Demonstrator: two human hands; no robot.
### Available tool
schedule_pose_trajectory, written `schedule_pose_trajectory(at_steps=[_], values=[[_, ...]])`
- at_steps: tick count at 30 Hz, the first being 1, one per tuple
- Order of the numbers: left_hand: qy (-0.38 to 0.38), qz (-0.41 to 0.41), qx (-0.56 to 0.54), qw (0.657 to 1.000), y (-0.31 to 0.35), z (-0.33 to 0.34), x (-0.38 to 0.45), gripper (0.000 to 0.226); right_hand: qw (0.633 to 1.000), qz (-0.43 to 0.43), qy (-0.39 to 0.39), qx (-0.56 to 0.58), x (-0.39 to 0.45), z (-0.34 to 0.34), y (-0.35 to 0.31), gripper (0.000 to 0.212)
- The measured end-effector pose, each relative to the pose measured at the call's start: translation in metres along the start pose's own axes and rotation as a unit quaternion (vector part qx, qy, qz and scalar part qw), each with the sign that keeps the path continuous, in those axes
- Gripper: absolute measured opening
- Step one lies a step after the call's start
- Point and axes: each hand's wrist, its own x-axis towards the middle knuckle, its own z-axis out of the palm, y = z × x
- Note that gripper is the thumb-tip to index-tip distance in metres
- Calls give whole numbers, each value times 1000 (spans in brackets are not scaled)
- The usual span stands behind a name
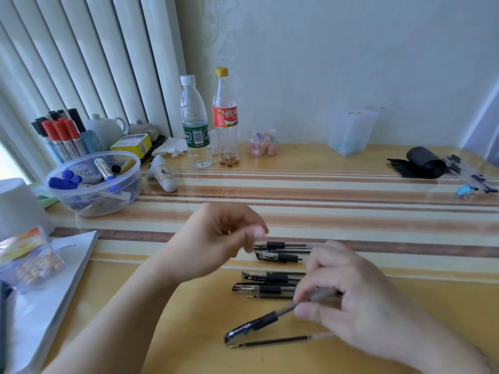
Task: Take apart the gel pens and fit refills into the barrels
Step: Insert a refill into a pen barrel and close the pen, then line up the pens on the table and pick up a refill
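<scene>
Several black gel pens (272, 279) lie in a loose row on the yellow table. My right hand (348, 306) pinches the clear barrel of one capped pen (256, 323), whose black cap rests on the table to the lower left. A loose refill (270, 342) lies just below it, tip pointing left. My left hand (216, 238) hovers above the upper pens (280, 251) with its fingers curled; it is blurred and nothing shows in it.
A clear bowl of markers (94, 182) and a marker holder (62, 136) stand at the left. Two bottles (210, 117) stand at the back, beside a small jar (263, 143) and a clear box (351, 133). A black roll (424, 161) lies far right, papers (54, 279) near left.
</scene>
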Motion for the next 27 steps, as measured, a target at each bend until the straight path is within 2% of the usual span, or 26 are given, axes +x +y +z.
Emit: schedule_pose_trajectory(at_steps=[2, 3, 7, 11, 16, 20, 27], values=[[-47, 9, 108, 993, -2, 7, 0, 6, 1000, -6, -24, -16, 0, 10, -3, 25], [-76, 14, 161, 984, -3, 10, -1, 3, 999, -12, -34, -28, 0, 13, -2, 25], [-150, 17, 286, 946, -1, 19, -4, 9, 997, -12, -59, -57, 0, 14, 0, 33], [-157, 15, 300, 941, 0, 21, -6, 14, 997, 15, -43, -65, -1, 6, 1, 28], [-172, 13, 316, 933, 2, 21, -6, 20, 993, 48, -25, -102, 2, 6, 2, 12], [-170, 11, 346, 923, 1, 20, -6, 22, 986, 73, -40, -146, 1, 2, 1, 15], [-171, -2, 356, 919, 4, 21, -7, 23, 986, 76, -40, -142, 2, 5, -3, 17]])
